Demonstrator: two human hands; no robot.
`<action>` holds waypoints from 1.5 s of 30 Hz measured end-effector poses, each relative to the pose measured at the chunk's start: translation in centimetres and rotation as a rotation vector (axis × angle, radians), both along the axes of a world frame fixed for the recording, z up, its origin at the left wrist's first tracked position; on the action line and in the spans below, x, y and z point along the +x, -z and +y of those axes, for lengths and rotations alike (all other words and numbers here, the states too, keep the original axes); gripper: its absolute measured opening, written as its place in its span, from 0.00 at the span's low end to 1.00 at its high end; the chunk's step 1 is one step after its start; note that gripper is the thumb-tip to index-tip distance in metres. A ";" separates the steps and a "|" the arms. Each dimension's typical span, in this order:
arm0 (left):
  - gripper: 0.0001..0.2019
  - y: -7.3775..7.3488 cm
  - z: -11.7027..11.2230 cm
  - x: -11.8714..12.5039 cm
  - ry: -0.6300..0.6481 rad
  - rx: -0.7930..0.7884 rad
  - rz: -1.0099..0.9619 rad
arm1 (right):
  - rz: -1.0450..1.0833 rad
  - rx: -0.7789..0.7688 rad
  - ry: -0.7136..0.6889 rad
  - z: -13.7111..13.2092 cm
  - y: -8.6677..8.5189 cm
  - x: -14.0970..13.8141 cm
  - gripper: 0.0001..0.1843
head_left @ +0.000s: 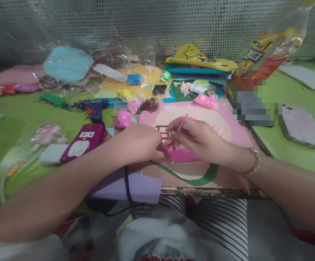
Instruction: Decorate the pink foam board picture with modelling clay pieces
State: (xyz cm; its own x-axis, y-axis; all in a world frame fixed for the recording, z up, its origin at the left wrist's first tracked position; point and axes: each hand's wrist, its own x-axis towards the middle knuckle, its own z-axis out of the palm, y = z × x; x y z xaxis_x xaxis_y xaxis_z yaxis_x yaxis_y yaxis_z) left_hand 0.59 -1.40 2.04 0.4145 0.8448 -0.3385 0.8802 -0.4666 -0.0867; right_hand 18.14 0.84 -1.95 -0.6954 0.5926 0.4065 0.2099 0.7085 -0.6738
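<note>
My right hand [205,139] pinches a thin pink stick-like tool [183,122], tilted, its lower end at a bright pink patch [184,155] on the layered paper piece. Beside it, my left hand [143,142] is curled, its fingertips at the patch's left edge; what they hold, if anything, is hidden. Under both hands lies a pink paper sheet [239,130] with a cream shape [217,116] on it. Brown outlines [161,127] show between the hands. A bagged pink clay lump [123,119] sits just beyond my left hand.
Left of the paper lie a magenta case [84,143], a blue glue gun [96,107] and a white cable [3,185]. Behind are several bagged clay lumps and a yellow foam piece [201,59]. A tilted bottle [274,47] and a phone [304,125] are right.
</note>
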 end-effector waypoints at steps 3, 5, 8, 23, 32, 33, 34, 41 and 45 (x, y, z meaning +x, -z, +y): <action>0.19 0.0 0.0 0.0 0.001 0.015 -0.009 | 0.014 -0.017 0.001 0.0 0.2 -0.1 0.07; 0.20 0.1 0.0 0.0 0.000 0.012 -0.009 | 0.010 -0.016 -0.002 0.0 0.2 -0.1 0.07; 0.21 0.2 0.1 -0.1 0.009 0.010 -0.008 | 0.012 -0.014 0.013 0.0 -0.1 0.0 0.06; 0.28 0.3 0.3 -0.2 0.010 -0.026 -0.005 | 0.107 -0.159 0.106 0.2 -0.1 0.2 0.03; 0.26 0.2 0.3 -0.1 0.008 -0.029 0.004 | 0.104 -0.181 0.085 0.0 -0.1 0.1 0.03; 0.25 0.1 0.3 -0.1 0.007 -0.030 0.003 | 0.102 -0.178 0.083 0.0 -0.1 0.1 0.03; 0.24 0.2 0.3 -0.1 0.005 -0.031 0.003 | 0.100 -0.176 0.081 0.0 -0.1 0.1 0.03; 0.27 0.3 0.3 -0.3 0.005 -0.017 -0.017 | 0.115 -0.150 0.066 0.1 -0.1 0.3 0.03; 0.24 0.4 0.3 -0.3 0.014 -0.010 0.010 | 0.094 -0.147 0.060 -0.1 -0.1 0.2 0.04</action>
